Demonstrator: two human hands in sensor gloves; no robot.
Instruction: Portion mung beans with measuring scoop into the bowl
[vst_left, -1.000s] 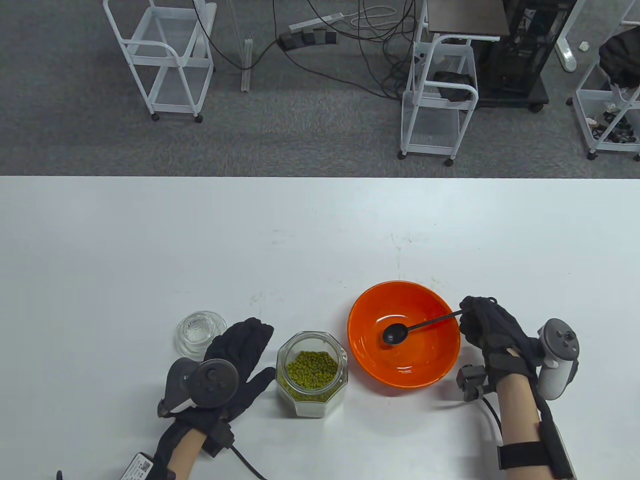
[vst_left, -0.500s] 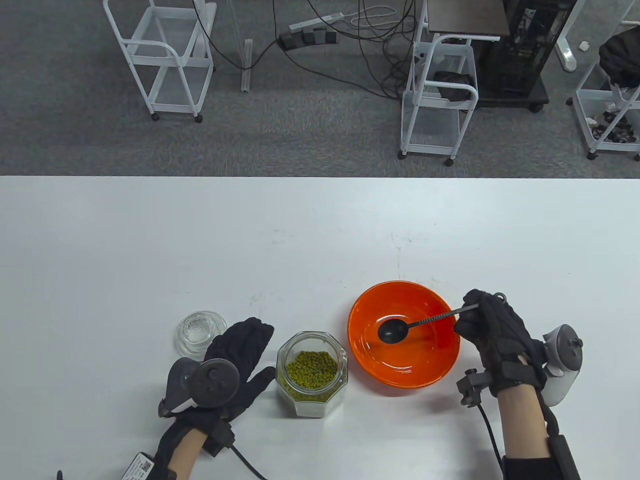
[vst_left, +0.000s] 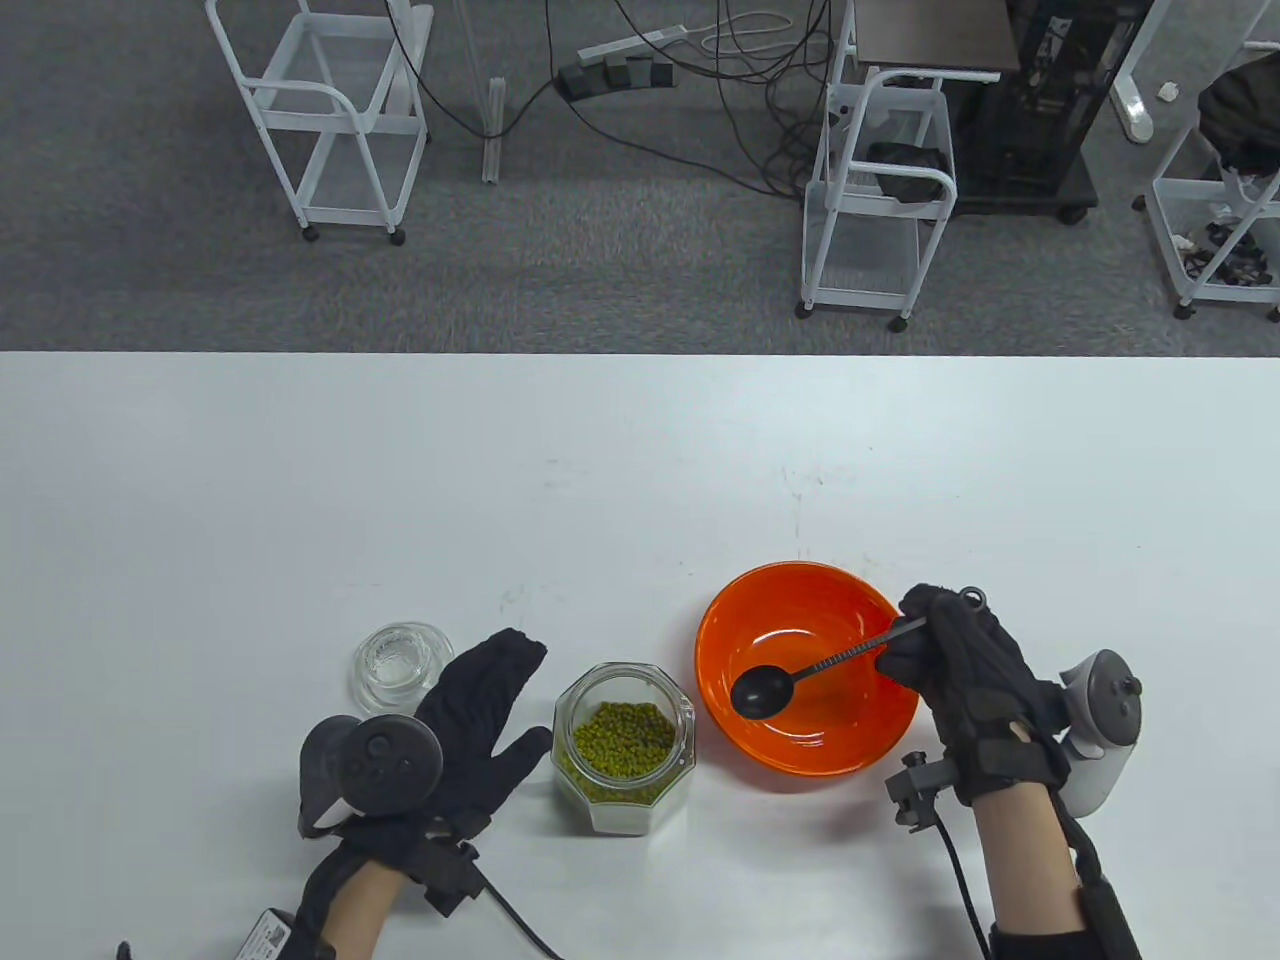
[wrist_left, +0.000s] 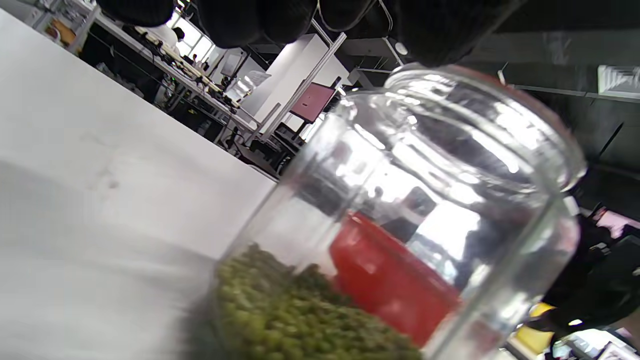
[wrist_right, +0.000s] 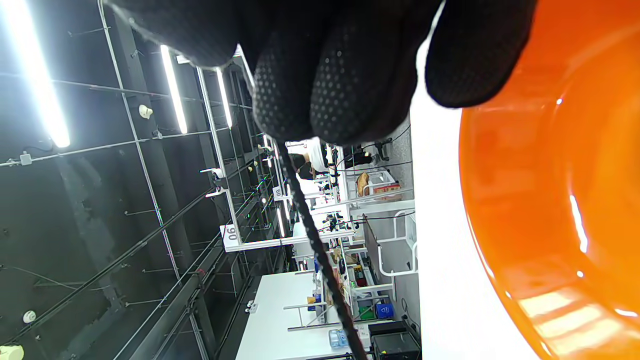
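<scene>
The right hand (vst_left: 965, 670) has its fingers (wrist_right: 345, 90) curled and pinching the thin handle of the black measuring scoop (vst_left: 790, 680); in the right wrist view the handle runs straight out from between the gloved fingertips. From that grip the scoop slants down and left over the orange bowl (vst_left: 860, 745), its round head hanging above the bowl's left inner side, nearer the jar than 0.5 s ago, when it sat closer to the bowl's middle. Whether the head holds any beans cannot be told; the bowl's visible inside shows none. The right hand itself has slid a little toward the jar and now overlaps the bowl's right rim.

The left hand (vst_left: 480, 715) lies with its fingers straight and spread, holding nothing, thumb pointing at the glass jar (vst_left: 625, 745) and close to its wall; whether it touches cannot be told. Compared with 0.5 s ago its wrist and tracker have shifted slightly away from the jar, while the fingertips sit about where they were.

The jar stands upright and open, just left of the bowl, with the mung beans (vst_left: 622, 738) filling its lower part. Its glass lid (vst_left: 400, 665) lies on the white table (vst_left: 300, 500) left of the jar, just beyond the left hand's fingers, unmoved.
</scene>
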